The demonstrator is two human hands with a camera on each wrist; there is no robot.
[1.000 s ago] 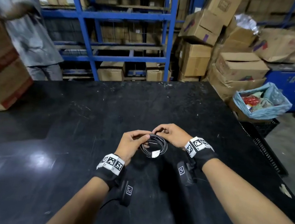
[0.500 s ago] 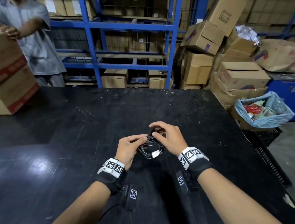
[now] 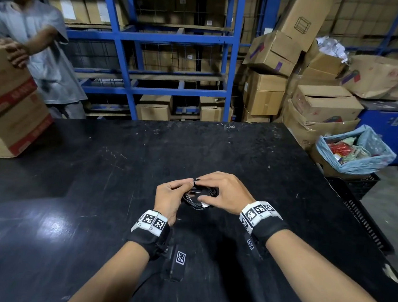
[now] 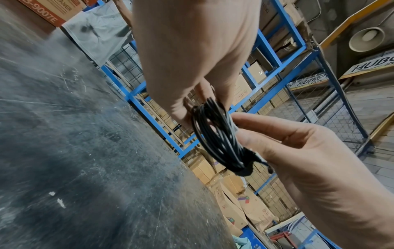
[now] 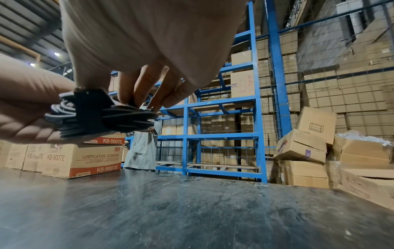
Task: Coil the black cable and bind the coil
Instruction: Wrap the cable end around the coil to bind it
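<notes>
**Hands close in on the coil**

Since a moment ago the right hand [image 3: 223, 193] has slid over the black cable coil [image 3: 196, 199]; both it and the left hand [image 3: 170, 197] pinch it above the scuffed black table [image 3: 218, 148], before blue shelving [image 3: 180, 42] stacked with cartons.

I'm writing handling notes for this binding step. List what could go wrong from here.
1. The black cable coil is held in the air above the table, only by the fingertips of the left hand and right hand; a slip would probably let the loops spring apart.
2. The black strap wraps only one spot, and its end looks loose. If released now, it may unwind.
</notes>
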